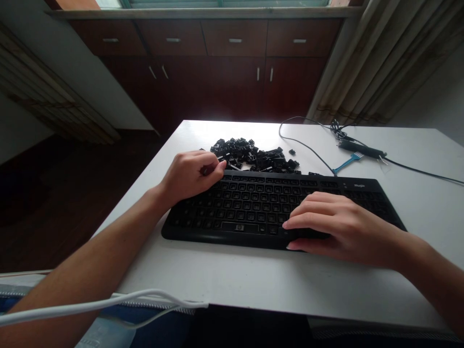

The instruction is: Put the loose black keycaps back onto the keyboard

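A long, black, rectangular plastic keyboard is laid on a white, smooth-topped table, right in front of the wearer, seemingly so that it can be reached by both hands. Its right part is covered by the bare right hand, the thumb parted from the fingers and nothing seen gripped; the board is perhaps steadied this way. The bare left hand is curled at the far left edge; whether anything is clasped inside cannot be told. A loose heap of small, black plastic keycaps is gathered beyond the far edge, presumably to leave the board uncovered. The keyboard's long axis is set left to right, its space-bar side turned toward the wearer
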`<state>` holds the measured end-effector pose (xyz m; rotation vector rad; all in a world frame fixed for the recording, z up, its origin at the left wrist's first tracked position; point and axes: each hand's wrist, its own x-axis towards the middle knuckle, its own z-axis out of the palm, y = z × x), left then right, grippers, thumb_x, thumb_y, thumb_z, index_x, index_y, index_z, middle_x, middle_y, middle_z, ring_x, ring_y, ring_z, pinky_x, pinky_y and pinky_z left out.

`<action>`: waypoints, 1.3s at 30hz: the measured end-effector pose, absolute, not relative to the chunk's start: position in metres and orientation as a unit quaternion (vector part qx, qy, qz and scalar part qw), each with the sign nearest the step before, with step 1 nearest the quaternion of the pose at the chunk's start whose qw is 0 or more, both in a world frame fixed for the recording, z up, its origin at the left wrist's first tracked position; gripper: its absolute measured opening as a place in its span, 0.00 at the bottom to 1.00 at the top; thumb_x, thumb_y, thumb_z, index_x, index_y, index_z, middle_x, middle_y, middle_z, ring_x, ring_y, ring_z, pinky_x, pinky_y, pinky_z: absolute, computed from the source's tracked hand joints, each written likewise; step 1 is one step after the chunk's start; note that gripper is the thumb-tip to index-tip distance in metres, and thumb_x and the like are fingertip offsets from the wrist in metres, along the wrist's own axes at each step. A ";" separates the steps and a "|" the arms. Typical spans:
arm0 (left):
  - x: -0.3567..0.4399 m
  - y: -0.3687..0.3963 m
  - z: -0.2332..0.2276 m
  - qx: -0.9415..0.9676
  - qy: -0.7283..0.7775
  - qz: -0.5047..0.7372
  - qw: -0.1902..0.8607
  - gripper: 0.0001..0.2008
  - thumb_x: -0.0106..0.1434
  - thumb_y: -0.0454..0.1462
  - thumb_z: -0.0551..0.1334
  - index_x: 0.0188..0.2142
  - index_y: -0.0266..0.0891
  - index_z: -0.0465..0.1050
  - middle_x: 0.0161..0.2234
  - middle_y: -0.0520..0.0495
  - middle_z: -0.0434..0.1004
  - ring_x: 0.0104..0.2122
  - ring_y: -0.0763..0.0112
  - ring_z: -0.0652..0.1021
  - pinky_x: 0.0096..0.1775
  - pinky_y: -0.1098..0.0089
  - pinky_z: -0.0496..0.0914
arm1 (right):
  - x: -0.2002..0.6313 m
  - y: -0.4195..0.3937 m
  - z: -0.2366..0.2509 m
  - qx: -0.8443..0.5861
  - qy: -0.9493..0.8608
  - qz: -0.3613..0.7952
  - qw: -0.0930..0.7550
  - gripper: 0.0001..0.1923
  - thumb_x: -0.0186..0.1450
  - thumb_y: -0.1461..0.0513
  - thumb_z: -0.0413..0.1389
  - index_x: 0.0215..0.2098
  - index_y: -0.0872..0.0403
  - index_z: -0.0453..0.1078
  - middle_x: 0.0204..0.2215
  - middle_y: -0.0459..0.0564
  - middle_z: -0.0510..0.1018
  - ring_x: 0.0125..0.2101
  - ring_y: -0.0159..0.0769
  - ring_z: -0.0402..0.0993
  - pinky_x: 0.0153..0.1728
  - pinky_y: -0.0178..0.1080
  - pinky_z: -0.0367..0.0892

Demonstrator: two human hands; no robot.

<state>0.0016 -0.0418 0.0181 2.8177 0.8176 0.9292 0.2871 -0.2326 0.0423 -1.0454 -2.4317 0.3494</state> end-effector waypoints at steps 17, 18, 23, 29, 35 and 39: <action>0.001 -0.041 0.017 0.916 0.259 0.305 0.031 0.18 0.65 0.40 0.61 0.21 0.39 0.63 0.19 0.55 0.61 0.21 0.76 0.63 0.28 0.71 0.60 | 0.288 -0.234 0.046 -0.370 -0.895 0.100 0.227 0.05 0.67 0.62 0.60 0.40 0.54 0.78 0.37 0.51 0.82 0.37 0.37 0.77 0.38 0.40 0.73; 0.001 -0.041 0.017 0.916 0.259 0.305 0.029 0.18 0.66 0.40 0.61 0.21 0.39 0.63 0.19 0.55 0.61 0.21 0.76 0.63 0.28 0.71 0.60 | 0.288 -0.235 0.046 -0.368 -0.897 0.095 0.227 0.05 0.67 0.62 0.60 0.40 0.54 0.77 0.37 0.51 0.82 0.37 0.37 0.77 0.39 0.40 0.72; 0.002 -0.043 0.019 0.918 0.268 0.291 0.013 0.18 0.67 0.39 0.60 0.21 0.38 0.63 0.20 0.55 0.61 0.21 0.77 0.63 0.28 0.72 0.60 | 0.286 -0.234 0.045 -0.362 -0.901 0.082 0.226 0.04 0.68 0.64 0.59 0.39 0.56 0.77 0.37 0.52 0.82 0.36 0.35 0.76 0.38 0.40 0.72; 0.001 -0.043 0.019 0.919 0.263 0.293 0.011 0.19 0.67 0.40 0.60 0.21 0.38 0.63 0.19 0.55 0.61 0.21 0.77 0.62 0.28 0.72 0.60 | 0.286 -0.234 0.044 -0.371 -0.895 0.084 0.233 0.05 0.66 0.64 0.60 0.41 0.55 0.76 0.38 0.51 0.82 0.36 0.35 0.76 0.39 0.40 0.73; 0.002 -0.043 0.019 0.920 0.265 0.289 0.014 0.18 0.67 0.40 0.60 0.21 0.38 0.63 0.20 0.55 0.61 0.21 0.78 0.63 0.28 0.72 0.60 | 0.277 -0.232 0.034 -0.382 -0.870 0.085 0.300 0.09 0.64 0.65 0.62 0.44 0.56 0.75 0.38 0.51 0.82 0.37 0.34 0.76 0.40 0.39 0.74; 0.003 -0.043 0.020 0.919 0.266 0.290 0.016 0.19 0.67 0.40 0.60 0.21 0.38 0.62 0.19 0.55 0.61 0.21 0.78 0.63 0.28 0.72 0.60 | 0.269 -0.233 0.027 -0.380 -0.871 0.066 0.305 0.09 0.64 0.65 0.63 0.43 0.56 0.76 0.38 0.51 0.83 0.37 0.35 0.76 0.40 0.41 0.73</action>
